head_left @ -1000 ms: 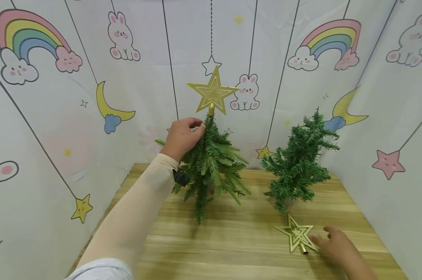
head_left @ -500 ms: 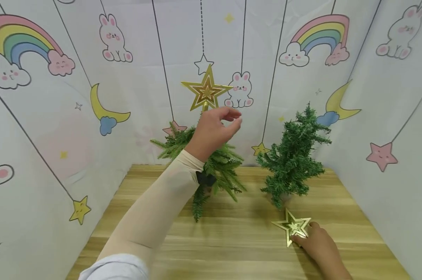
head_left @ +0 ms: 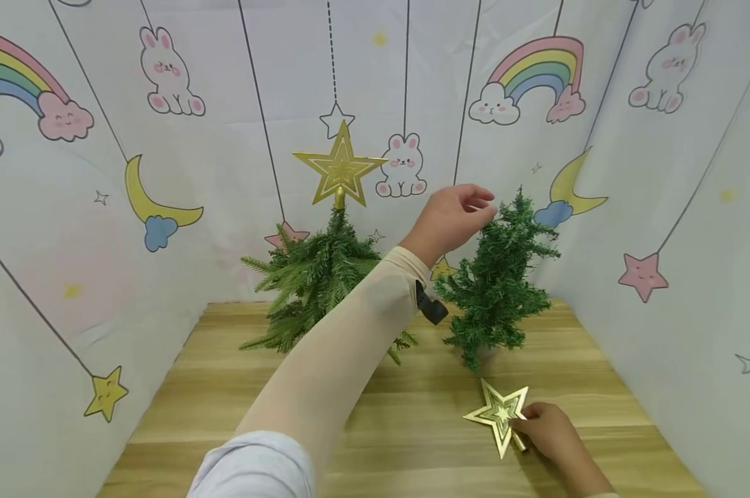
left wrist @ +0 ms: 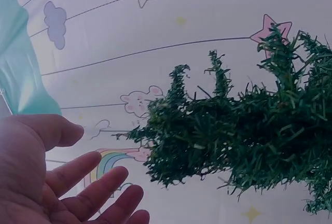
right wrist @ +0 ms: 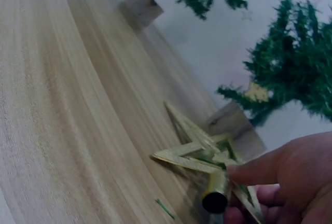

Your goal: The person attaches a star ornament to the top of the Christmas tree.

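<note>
Check the grip first. Your right hand (head_left: 550,430) pinches the gold star (head_left: 502,413) near its centre, thumb on one face and fingers curled behind. The star is at the right-hand part of the table (head_left: 406,443), inboard of the right edge and nearer to you than the small tree (head_left: 495,283). Whether it is fully clear of the tabletop cannot be told.

Your left hand (head_left: 452,218) holds nothing. Its fingers are loosely bent, with a wide gap to the thumb, just beside the small tree's tip and apart from it in the left wrist view.

Likely faults and causes:
- Star swivels or slips: the pinch takes in only a small area, and the points stick out well beyond it.
- Small tree tips or shifts: it leans towards the right edge on a small base block (right wrist: 236,130) near the back right corner, so a sideways push may unsettle it.
- Branches snag: your left sleeve (head_left: 343,360) crosses in front of the larger tree (head_left: 325,270), and the black wrist device (head_left: 432,308) is close to the small tree's foliage.

Appearance of the star: five-pointed, shiny gold, with nested cut-out outlines. A short round tube (right wrist: 217,184) projects at its base; its hollow end looks dark.
</note>
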### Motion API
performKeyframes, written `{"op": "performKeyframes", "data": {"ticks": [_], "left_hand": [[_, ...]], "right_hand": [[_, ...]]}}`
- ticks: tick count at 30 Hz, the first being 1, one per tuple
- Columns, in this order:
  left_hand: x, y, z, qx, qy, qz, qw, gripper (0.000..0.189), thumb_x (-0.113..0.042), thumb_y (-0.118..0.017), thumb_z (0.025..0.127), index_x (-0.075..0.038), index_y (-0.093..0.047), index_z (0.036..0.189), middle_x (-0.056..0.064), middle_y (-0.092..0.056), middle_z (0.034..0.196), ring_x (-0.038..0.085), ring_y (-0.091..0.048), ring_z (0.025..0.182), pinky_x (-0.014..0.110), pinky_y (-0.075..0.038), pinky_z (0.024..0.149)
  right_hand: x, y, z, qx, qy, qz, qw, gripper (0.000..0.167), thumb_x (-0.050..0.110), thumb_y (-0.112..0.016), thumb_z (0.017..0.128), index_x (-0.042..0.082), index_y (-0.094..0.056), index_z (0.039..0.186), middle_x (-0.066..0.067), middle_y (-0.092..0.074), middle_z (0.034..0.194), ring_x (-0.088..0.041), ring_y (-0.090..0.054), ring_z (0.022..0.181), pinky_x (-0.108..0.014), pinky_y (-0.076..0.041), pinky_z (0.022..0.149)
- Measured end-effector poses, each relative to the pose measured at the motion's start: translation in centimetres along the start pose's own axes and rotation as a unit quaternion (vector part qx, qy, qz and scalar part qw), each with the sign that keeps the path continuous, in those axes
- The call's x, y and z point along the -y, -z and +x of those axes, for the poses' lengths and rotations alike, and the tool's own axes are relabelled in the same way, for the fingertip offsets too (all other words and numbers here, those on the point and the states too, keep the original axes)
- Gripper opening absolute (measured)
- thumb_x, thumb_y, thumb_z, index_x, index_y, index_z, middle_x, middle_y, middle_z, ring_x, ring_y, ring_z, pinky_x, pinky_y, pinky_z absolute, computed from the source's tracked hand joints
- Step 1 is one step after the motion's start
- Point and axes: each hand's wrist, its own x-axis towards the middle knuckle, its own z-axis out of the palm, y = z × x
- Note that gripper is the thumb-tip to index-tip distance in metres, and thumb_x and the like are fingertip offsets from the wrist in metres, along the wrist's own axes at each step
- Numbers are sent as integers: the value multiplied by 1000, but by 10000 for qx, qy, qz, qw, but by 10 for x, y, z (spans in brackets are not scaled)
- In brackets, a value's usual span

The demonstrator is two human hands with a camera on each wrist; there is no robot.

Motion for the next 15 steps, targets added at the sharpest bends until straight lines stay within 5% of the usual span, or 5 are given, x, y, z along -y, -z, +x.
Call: {"op": "performKeyframes", "data": {"ticks": [3, 9, 15], "left_hand": [[1, -11, 4, 216, 50, 236, 9995, 34, -36, -65, 104, -27, -68, 136, -9, -66, 131, 7, -60, 118, 29, -55, 90], [7, -26, 13, 448, 31, 574, 9973, 36, -34, -66, 104, -24, -67, 139, -4, -66, 137, 9, -63, 119, 26, -54, 92], [11, -37, 23, 101, -40, 602, 9981, 40, -39, -66, 103, -26, -65, 142, -6, -62, 140, 12, -60, 123, 31, -54, 92]], "right_hand": [[0, -2, -4, 32, -171, 633, 9978, 15, 8, -76, 91, -2, -69, 82, -5, -63, 67, -19, -60, 62, -30, -48, 59], [-8, 11, -8, 542, -88, 1391, 9888, 13, 8, -74, 93, -5, -71, 93, -3, -67, 80, -18, -65, 70, -29, -53, 64], [-9, 33, -11, 1116, 154, 2229, 9683, 18, 12, -70, 99, -6, -66, 101, -2, -63, 91, -17, -65, 83, -31, -58, 76]]}}
